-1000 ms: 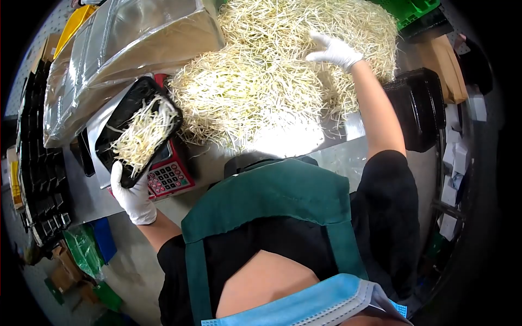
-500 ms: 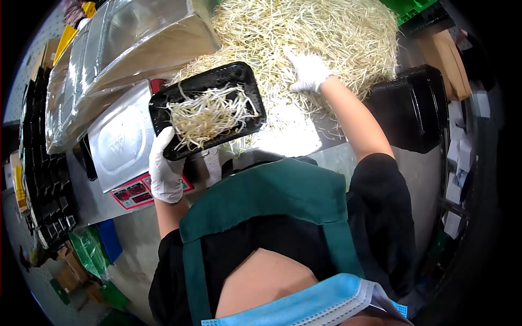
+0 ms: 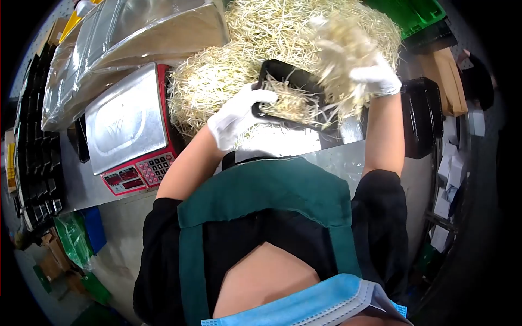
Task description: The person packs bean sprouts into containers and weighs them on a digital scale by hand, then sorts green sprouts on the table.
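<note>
My left hand, in a white glove, grips the near left corner of a black plastic tray. Some bean sprouts lie in the tray. My right hand, gloved as well, is closed on a large clump of bean sprouts, blurred by motion, at the tray's right end. Strands hang from the clump over the tray's edge. Behind both hands spreads a big heap of bean sprouts on the metal table.
At the left stands a red scale with a metal pan. Behind it lies a clear plastic bag. Stacked black trays sit at the right, near a brown carton. A green crate is at the back right.
The tray has moved right, away from the scale, with my left hand on it. My right hand has lifted a clump of bean sprouts from the heap and shifted right to the tray.
</note>
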